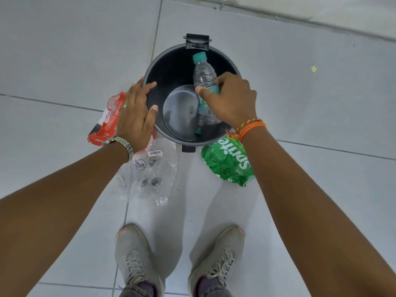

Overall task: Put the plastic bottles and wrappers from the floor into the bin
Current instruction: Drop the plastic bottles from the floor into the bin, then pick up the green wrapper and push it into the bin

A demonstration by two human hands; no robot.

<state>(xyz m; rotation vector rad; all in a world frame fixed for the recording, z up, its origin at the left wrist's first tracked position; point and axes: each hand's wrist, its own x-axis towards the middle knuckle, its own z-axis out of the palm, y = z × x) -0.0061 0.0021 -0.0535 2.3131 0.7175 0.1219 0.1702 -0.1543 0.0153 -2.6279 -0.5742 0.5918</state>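
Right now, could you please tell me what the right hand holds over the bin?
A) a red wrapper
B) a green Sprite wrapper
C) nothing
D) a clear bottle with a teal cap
D: the right hand grips the clear bottle above the bin; the green wrapper and red wrapper lie on the floor.

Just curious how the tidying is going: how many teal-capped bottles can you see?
2. One bottle is held by the right hand over the bin; the other bottle lies on the bin's floor, partly hidden by that hand. None else shows.
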